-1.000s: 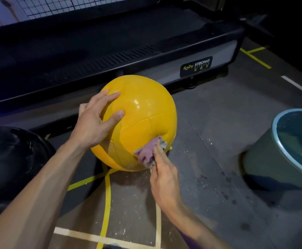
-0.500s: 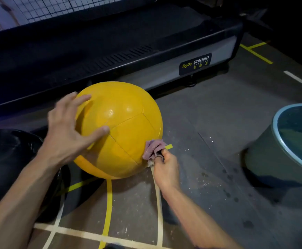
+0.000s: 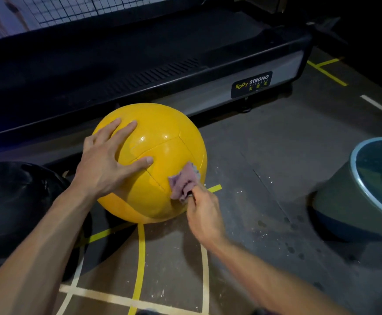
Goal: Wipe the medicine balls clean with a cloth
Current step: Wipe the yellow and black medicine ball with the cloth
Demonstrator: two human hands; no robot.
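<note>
Your left hand (image 3: 104, 165) lies flat with fingers spread on the yellow ball (image 3: 162, 155), which sits on the floor (image 3: 265, 155) beside the treadmill's (image 3: 140, 53) near edge. Your right hand (image 3: 204, 214) grips a pink cloth (image 3: 183, 183) against the ball's lower right side. A bucket (image 3: 344, 201) stands at the right, a black ball (image 3: 14, 201) at the left.

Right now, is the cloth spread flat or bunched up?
Bunched. The pinkish cloth sits crumpled in folds, pinched in the right hand against the yellow medicine ball's lower right side.
</note>
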